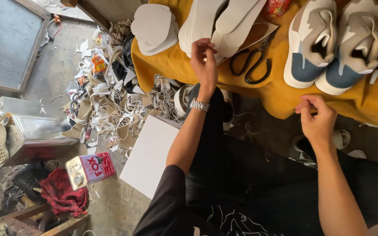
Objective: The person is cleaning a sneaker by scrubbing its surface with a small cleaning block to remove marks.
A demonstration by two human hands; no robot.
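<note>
My left hand (pixel 204 61), with a metal watch on its wrist, reaches up to the yellow cloth-covered table (pixel 171 65). Its fingertips pinch the near tip of a long white sole piece (pixel 230 24) that lies among others. My right hand (pixel 316 119) is at the table's front edge, thumb and forefinger pinched on the hanging yellow cloth. Black scissors (pixel 252 63) lie between the two hands. A pair of grey, white and blue sneakers (pixel 331 43) stands on the cloth above my right hand.
A stack of white cut insoles (pixel 154 28) sits at the table's left end. On the floor lie a heap of pale offcuts (pixel 110 102), a white board (pixel 149 153), a pink tin (pixel 90 168), a metal can (pixel 36 137) and a red rag (pixel 62 194).
</note>
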